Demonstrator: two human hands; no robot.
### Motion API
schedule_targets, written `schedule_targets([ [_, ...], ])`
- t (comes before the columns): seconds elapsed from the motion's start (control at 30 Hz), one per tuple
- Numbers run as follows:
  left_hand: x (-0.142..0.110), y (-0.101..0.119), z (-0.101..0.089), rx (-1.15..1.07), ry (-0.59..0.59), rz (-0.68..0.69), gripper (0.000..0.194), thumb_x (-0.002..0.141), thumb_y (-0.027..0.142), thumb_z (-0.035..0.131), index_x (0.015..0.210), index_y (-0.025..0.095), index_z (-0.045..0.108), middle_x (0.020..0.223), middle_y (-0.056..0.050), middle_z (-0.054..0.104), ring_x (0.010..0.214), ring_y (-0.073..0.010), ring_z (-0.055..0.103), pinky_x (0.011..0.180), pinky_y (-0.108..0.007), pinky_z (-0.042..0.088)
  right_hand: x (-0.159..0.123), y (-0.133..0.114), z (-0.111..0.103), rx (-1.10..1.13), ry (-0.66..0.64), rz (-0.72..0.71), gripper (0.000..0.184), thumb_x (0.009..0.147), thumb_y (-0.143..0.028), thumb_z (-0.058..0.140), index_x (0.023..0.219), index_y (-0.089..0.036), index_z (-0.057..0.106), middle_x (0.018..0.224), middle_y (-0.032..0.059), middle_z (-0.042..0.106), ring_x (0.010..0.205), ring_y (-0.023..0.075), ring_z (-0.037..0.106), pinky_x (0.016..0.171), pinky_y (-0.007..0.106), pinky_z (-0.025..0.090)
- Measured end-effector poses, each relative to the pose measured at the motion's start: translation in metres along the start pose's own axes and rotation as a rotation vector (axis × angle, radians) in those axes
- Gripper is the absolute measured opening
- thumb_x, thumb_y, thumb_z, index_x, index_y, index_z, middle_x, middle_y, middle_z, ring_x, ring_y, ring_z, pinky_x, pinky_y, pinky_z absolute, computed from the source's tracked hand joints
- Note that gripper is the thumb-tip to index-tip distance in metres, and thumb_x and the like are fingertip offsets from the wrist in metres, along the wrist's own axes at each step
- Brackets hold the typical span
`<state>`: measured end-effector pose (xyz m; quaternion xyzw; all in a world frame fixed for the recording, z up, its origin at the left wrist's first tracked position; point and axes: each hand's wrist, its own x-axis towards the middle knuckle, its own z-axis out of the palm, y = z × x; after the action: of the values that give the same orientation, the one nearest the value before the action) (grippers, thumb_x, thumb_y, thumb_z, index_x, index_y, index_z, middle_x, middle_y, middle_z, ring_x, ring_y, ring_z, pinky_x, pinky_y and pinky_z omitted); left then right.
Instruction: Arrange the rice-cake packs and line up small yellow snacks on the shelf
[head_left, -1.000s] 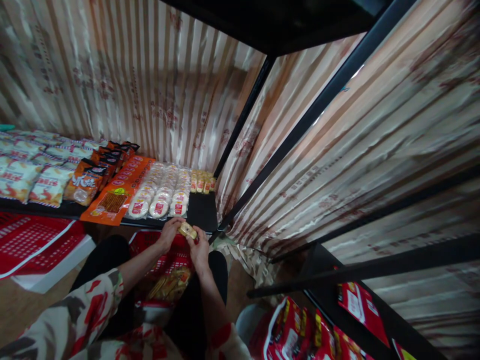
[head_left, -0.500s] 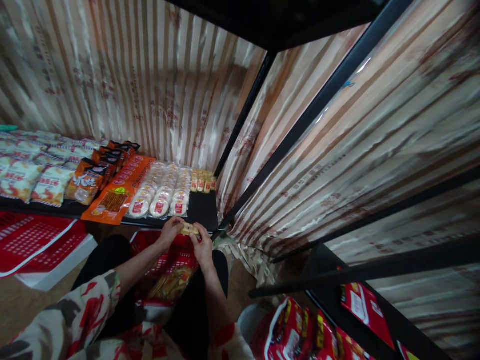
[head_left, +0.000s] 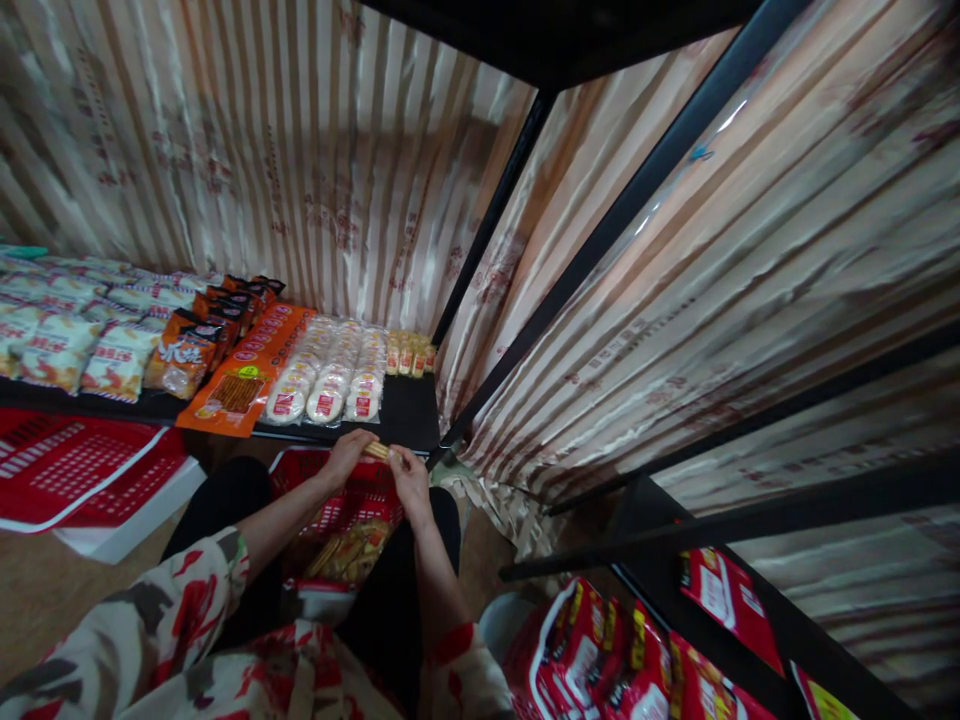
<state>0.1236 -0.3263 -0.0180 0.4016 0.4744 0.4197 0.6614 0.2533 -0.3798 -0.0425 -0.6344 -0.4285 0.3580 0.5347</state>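
Between both hands is a small yellowish snack packet (head_left: pixel 376 450), held over the near edge of the black shelf (head_left: pixel 407 410). My left hand (head_left: pixel 349 455) grips its left end. At its right end, my right hand (head_left: pixel 408 476) pinches it with thumb and fingers. Below them a red basket (head_left: pixel 300 468) stands between my knees, with similar yellow snack packets (head_left: pixel 352 552) inside. At the shelf's far right corner stand several small yellow packets (head_left: pixel 409 355) in rows. Clear-wrapped round white crackers (head_left: pixel 326 395) lie in rows left of them.
An orange snack bag (head_left: pixel 244 375), orange-black bags (head_left: pixel 184 352) and white bags (head_left: pixel 52 345) line the shelf leftward. Another red basket (head_left: pixel 82 470) is at lower left. Black frame bars (head_left: pixel 600 255) cross in front of curtains on the right. Red packages (head_left: pixel 600 650) fill the lower right.
The packet has been turned so a narrower side shows, still between both hands. The camera view has shifted slightly, moving the shelf a little right and up.
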Motion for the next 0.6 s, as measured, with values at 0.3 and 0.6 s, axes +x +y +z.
schedule_targets([
  [0.3,-0.01,-0.01,-0.002,-0.128,-0.075,-0.037,0.027,0.061,0.034,0.068,0.076,0.012,0.065,0.083,-0.004,0.065,0.087,-0.019,0.061,0.074,-0.031,0.053,0.006,0.009,-0.001,0.093,0.014,0.142,0.046,0.069,-0.059,0.058,0.084,-0.016,0.068,0.073,0.0022,0.068,0.064,0.0147,0.062,0.06,0.025,0.049],
  [0.6,-0.027,-0.008,0.003,-0.073,-0.101,-0.095,0.025,0.059,0.026,0.076,0.071,0.014,0.058,0.074,0.0,0.064,0.074,-0.0146,0.063,0.073,-0.03,0.054,0.006,-0.006,-0.006,-0.134,0.063,0.11,0.045,0.075,-0.06,0.05,0.073,-0.018,0.066,0.064,0.0003,0.065,0.062,0.0142,0.059,0.057,0.022,0.043],
])
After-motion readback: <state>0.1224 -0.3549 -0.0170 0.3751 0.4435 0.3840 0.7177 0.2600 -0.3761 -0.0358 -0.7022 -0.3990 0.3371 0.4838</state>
